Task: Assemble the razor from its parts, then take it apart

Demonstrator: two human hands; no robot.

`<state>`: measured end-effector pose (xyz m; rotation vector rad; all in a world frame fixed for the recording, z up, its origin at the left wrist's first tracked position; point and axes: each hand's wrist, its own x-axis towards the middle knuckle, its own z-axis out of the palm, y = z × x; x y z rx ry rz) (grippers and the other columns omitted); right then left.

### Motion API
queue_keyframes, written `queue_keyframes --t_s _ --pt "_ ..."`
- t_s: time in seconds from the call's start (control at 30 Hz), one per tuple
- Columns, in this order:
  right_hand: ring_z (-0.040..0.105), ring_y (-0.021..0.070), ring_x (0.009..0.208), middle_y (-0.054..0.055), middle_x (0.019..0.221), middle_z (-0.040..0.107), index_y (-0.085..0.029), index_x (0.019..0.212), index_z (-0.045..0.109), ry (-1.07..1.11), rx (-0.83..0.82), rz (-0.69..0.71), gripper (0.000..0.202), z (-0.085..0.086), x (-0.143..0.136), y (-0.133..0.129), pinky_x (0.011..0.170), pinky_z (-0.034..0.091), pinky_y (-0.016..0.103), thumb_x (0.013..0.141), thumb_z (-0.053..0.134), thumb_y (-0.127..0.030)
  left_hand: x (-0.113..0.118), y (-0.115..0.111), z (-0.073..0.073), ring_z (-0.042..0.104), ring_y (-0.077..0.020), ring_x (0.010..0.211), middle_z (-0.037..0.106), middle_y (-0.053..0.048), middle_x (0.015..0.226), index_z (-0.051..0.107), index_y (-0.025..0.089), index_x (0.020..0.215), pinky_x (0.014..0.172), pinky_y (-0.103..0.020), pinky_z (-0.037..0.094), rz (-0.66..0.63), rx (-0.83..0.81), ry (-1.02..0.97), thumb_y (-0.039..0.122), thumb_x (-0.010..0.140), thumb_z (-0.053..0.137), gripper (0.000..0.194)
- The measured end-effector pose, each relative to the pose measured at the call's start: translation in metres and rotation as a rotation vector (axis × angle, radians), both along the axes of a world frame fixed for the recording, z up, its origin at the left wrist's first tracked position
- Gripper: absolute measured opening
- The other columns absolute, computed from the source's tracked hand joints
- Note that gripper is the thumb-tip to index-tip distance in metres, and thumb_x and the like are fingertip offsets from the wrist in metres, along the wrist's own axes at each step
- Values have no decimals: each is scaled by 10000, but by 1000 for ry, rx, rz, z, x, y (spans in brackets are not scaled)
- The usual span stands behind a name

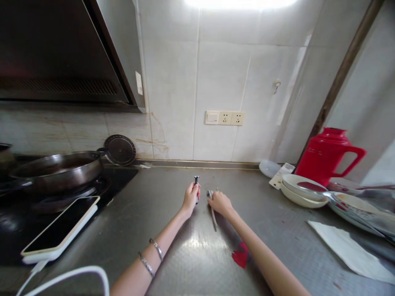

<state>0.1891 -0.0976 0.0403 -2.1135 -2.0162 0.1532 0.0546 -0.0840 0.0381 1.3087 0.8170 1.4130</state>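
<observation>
My left hand (190, 198) is closed around the dark handle of a small T-shaped tool (196, 179), held upright just above the steel counter. Its narrow metallic head sticks out above the fingers; it resembles a razor or a peeler, but I cannot tell which. To the right, my right hand (220, 203) is low over the counter, fingers curled onto a thin, pale, stick-like utensil (214, 220). This utensil has a dark metallic end near the fingertips and slants toward me. My fingers partly hide it, and its exact kind is unclear.
At left, a phone (63, 226) with a white cable lies by the stove, where a steel pan (58, 170) sits. Stacked bowls (304, 195), a red thermos jug (325, 156) and a white paper (348, 248) occupy the right. A red patch (240, 255) shows near my right forearm.
</observation>
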Motion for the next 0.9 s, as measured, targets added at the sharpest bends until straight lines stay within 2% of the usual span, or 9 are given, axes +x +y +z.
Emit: queue_keyframes --t_s 0.2,0.3,0.43,0.53,0.63,0.73,0.8,0.9 --pt "636 252 854 165 927 667 -147 921 660 -42 -24 -2 321 -1 -1 -2 674 462 304 785 402 -283 1 -2 0 366 -54 434 414 56 546 465 176 758 421 -169 276 -3 -7 4 424 784 455 249" --pt "638 259 838 164 910 669 -145 886 663 -71 18 9 334 -4 -1 -4 670 463 315 799 381 -300 1 -2 -1 365 -54 436 409 56 540 463 175 752 425 -167 276 0 -3 17 414 791 446 242" --pt "639 252 813 165 884 671 -149 859 670 -82 57 14 386 -7 -2 -6 669 453 313 826 353 -367 2 -2 -3 359 -55 435 406 57 538 464 176 764 419 -168 271 -6 -16 26 412 790 445 238" --pt "636 235 787 164 858 675 -162 817 679 -55 79 1 450 -2 2 -6 657 434 292 842 323 -435 2 -2 -3 360 -55 436 410 56 540 465 178 759 423 -169 273 -16 -23 12 428 784 451 252" --pt "628 205 758 134 813 681 -181 752 676 -6 146 -40 440 10 15 0 619 400 248 840 338 -448 2 -2 -3 366 -60 442 405 58 532 470 177 752 434 -171 288 -12 -20 3 439 771 470 262" --pt "612 181 737 86 771 677 -195 744 665 47 222 -49 344 22 37 11 577 359 219 818 403 -407 1 -2 -4 374 -62 448 408 56 536 478 176 751 441 -173 298 -11 -33 8 444 759 485 268" --pt "599 167 735 64 774 669 -195 765 663 92 260 2 304 25 52 20 578 348 211 807 431 -387 1 -2 -4 375 -60 450 412 55 539 478 175 747 445 -173 300 -19 -41 14 445 757 488 270" --pt "574 155 759 55 795 655 -176 789 668 169 310 142 298 17 68 31 647 362 213 815 438 -363 2 -1 -6 375 -61 453 412 56 539 475 174 749 446 -175 306 -42 -34 9 450 757 489 276"
